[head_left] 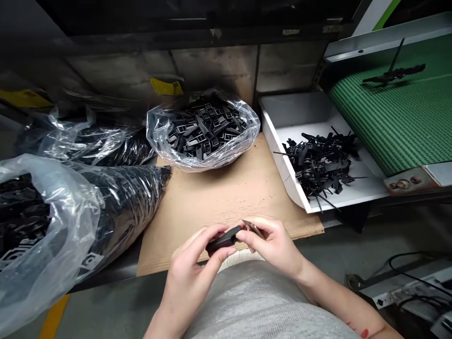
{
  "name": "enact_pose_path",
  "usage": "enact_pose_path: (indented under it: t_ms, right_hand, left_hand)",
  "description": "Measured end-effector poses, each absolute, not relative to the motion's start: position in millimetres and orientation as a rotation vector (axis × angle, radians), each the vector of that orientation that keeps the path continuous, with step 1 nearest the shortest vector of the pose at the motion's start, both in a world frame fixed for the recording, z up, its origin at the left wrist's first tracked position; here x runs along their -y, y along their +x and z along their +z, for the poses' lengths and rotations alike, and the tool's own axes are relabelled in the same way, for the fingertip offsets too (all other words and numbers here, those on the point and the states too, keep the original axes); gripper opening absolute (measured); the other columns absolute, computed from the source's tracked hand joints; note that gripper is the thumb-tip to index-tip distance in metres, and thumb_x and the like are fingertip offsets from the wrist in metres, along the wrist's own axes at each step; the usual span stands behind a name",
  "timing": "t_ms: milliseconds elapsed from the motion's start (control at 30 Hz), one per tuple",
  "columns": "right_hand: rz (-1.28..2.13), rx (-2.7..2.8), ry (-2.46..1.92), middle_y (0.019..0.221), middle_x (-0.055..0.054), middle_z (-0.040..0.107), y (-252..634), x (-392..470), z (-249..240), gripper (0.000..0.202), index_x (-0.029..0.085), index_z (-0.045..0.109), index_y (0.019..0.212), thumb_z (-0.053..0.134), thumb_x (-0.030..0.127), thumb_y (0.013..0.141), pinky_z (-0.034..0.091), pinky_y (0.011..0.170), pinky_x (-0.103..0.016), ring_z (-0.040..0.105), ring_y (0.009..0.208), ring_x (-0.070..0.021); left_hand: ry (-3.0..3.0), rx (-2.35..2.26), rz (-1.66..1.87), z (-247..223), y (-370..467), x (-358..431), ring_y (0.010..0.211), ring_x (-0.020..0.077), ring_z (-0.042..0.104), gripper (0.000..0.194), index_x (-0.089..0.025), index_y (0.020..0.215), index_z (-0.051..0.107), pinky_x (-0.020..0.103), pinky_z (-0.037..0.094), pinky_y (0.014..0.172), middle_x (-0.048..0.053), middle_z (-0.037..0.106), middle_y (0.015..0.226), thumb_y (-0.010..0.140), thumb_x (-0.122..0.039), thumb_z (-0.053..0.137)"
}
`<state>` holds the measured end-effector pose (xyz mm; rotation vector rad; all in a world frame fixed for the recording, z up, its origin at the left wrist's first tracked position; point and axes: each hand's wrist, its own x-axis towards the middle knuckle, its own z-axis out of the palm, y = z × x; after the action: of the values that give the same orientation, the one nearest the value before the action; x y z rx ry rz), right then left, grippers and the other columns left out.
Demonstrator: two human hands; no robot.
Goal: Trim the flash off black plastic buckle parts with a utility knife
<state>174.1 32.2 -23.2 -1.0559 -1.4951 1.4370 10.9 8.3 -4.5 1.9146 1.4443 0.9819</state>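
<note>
Between thumb and fingers, my left hand point(194, 263) grips a black plastic part point(223, 240) near the front edge of the cardboard sheet point(226, 197). My right hand point(273, 242) is closed around a small metal blade tool point(254, 229), its thumb against the right end of the black part. The two hands are close together just above my lap. Beyond them stands an open clear bag point(201, 165) full of black plastic pieces point(208, 127). A white tray point(300, 110) at the right holds a tangled pile of black parts point(325, 162).
Large plastic bags of black parts point(120, 207) crowd the left side. At the upper right a green conveyor belt point(395, 117) carries a black part point(393, 75). A power strip point(386, 299) and cables lie low at the right.
</note>
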Motion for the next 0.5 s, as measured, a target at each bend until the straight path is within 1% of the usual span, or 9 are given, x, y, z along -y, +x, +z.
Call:
enact_pose_path:
  t_ms: [100,167,233,300,400,500]
  right_hand:
    - [1.165,1.702,-1.096,0.076,-0.003,0.060,172.6,-34.0,-20.7,0.015,0.015,0.063,0.087,0.049,0.021,0.085,0.044,0.065,-0.025,0.055,0.070,-0.0131]
    - [1.015,1.825,-1.252,0.088,-0.007,0.060,175.0,-32.4,-17.3,0.023,0.014,0.059,0.102,0.042,0.023,0.089,0.045,0.072,-0.030,0.056,0.082,-0.0174]
    - [0.902,1.920,-1.408,0.095,-0.010,0.057,177.9,-27.7,-13.2,0.030,0.014,0.053,0.113,0.037,0.025,0.091,0.045,0.075,-0.035,0.054,0.089,-0.0210]
    - [0.829,1.970,-1.447,0.090,-0.010,0.056,178.5,-21.2,-10.0,0.031,0.014,0.053,0.113,0.034,0.025,0.091,0.045,0.072,-0.035,0.054,0.085,-0.0210]
    - [0.693,1.954,-1.409,0.079,-0.007,0.056,173.8,-13.0,-9.1,0.029,0.014,0.057,0.105,0.033,0.022,0.092,0.045,0.065,-0.030,0.053,0.073,-0.0176]
    - [0.600,1.961,-1.393,0.077,-0.007,0.056,166.6,-9.4,-11.6,0.027,0.013,0.058,0.102,0.035,0.022,0.091,0.045,0.063,-0.028,0.053,0.069,-0.0166]
  left_hand:
    - [1.907,-1.375,0.974,-5.2,6.8,-16.8,0.068,0.0072,0.060,0.017,-0.023,0.090,0.060,0.013,0.048,0.060,-0.004,0.064,0.078,0.076,-0.014,0.060]
    - [2.012,-1.381,1.066,-5.2,6.2,-20.4,0.067,0.0064,0.058,0.017,-0.021,0.087,0.061,0.013,0.047,0.059,-0.003,0.062,0.076,0.075,-0.009,0.061]
    - [2.131,-1.392,1.162,-5.2,6.7,-22.6,0.070,0.0069,0.056,0.020,-0.017,0.088,0.062,0.014,0.046,0.061,-0.001,0.060,0.079,0.072,-0.005,0.064]
    - [2.204,-1.374,1.198,-5.4,7.3,-23.9,0.073,0.0072,0.055,0.021,-0.014,0.089,0.062,0.015,0.046,0.063,0.001,0.059,0.080,0.071,-0.003,0.064]
    - [2.249,-1.340,1.236,-6.1,7.3,-24.7,0.072,0.0070,0.054,0.021,-0.012,0.088,0.062,0.015,0.046,0.064,0.001,0.058,0.080,0.070,-0.001,0.064]
    - [2.260,-1.324,1.263,-7.6,6.1,-23.6,0.073,0.0071,0.054,0.022,-0.011,0.089,0.062,0.016,0.047,0.066,0.001,0.058,0.081,0.069,0.000,0.064]
